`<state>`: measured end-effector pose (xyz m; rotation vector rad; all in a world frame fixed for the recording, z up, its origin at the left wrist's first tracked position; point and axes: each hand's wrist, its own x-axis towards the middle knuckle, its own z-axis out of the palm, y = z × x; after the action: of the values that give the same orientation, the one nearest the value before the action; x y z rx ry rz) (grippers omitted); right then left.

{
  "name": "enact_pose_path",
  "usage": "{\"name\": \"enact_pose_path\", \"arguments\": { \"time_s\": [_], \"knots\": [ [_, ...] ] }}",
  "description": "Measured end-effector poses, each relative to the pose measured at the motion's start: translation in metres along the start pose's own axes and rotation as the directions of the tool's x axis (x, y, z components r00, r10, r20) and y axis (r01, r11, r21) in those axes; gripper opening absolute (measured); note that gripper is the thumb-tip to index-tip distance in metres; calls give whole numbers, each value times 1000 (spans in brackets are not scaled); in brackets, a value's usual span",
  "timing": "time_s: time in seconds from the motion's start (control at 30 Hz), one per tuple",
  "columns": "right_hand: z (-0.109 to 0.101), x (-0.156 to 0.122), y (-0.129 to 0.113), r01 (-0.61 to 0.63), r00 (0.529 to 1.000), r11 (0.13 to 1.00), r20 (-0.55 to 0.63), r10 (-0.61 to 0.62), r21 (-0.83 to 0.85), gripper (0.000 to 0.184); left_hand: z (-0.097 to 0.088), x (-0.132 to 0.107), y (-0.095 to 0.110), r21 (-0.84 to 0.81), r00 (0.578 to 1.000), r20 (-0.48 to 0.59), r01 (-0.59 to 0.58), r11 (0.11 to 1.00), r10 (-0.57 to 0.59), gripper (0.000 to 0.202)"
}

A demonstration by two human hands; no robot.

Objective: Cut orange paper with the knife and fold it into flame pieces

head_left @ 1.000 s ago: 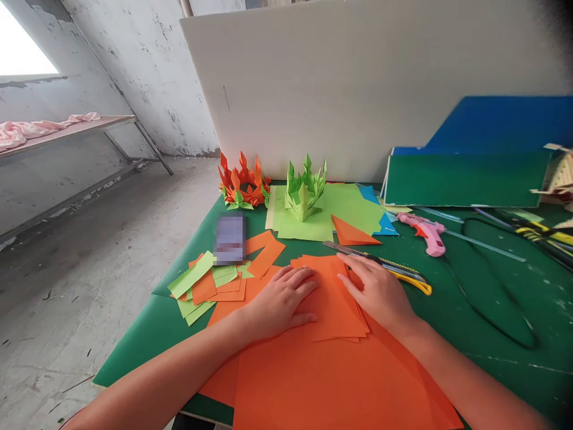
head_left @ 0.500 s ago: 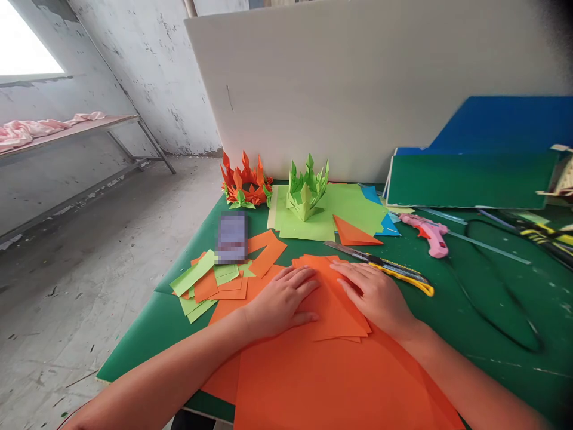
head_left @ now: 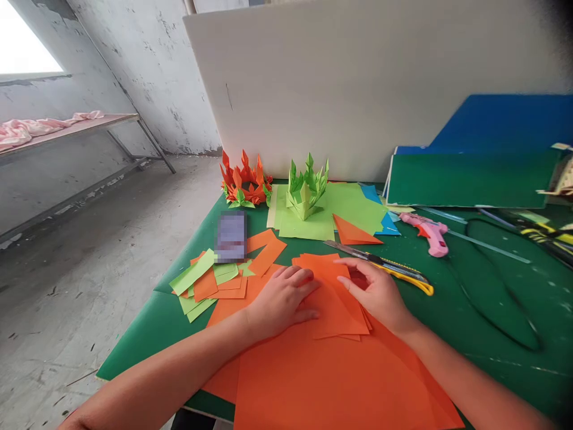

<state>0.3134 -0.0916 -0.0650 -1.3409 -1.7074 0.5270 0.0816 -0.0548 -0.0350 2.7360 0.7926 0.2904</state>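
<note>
Resting left hand on orange sheets inward from the bench's front edge, with fingers slightly spread; curving right hand at their right side, with thumb and forefinger parted. Just beyond, cutter; toward left edge, scraps; by back left corner, red crown.

Purplish obj. under pixel blur — lg. orange sheet partly past btm. edge

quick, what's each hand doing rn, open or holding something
Left hand: open, laid on the stacked orange sheets.
Right hand: open, curved at the stack's right edge; whether it touches a sheet cannot be told.
</note>
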Motion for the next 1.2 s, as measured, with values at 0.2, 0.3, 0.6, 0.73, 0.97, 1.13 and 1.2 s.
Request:
{"name": "enact_pose_path", "arguments": {
  "time_s": [0.2,0.3,0.6,0.73,0.97,1.13,1.2],
  "knots": [
    [-2,-3,-5,328,938,927,180,-296,-183,32,-10,2,-9,-121,999,32,-35,992,39,26],
    [-2,-4,-5,396,904,883,277,-326,-253,36,-14,0,-14,-155,997,38,-58,986,64,18],
    [1,-1,-4,433,869,830,409,-280,-351,47,-8,-2,-16,-171,998,-53,10,985,-19,39],
    [1,0,-4,467,840,811,464,-282,-352,46,-5,-4,-18,-140,997,-79,0,990,-11,57],
    [1,0,-4,501,809,791,515,-285,-350,45,-4,-4,-21,-84,1000,-14,24,996,-25,71],
    [1,1,-5,484,804,810,533,-263,-332,43,-3,-4,-22,-81,999,-19,27,996,-29,72],
    [1,1,-6,485,797,812,546,-257,-325,43,-3,-4,-22,-81,999,-22,25,996,-26,72]
  ]
}}
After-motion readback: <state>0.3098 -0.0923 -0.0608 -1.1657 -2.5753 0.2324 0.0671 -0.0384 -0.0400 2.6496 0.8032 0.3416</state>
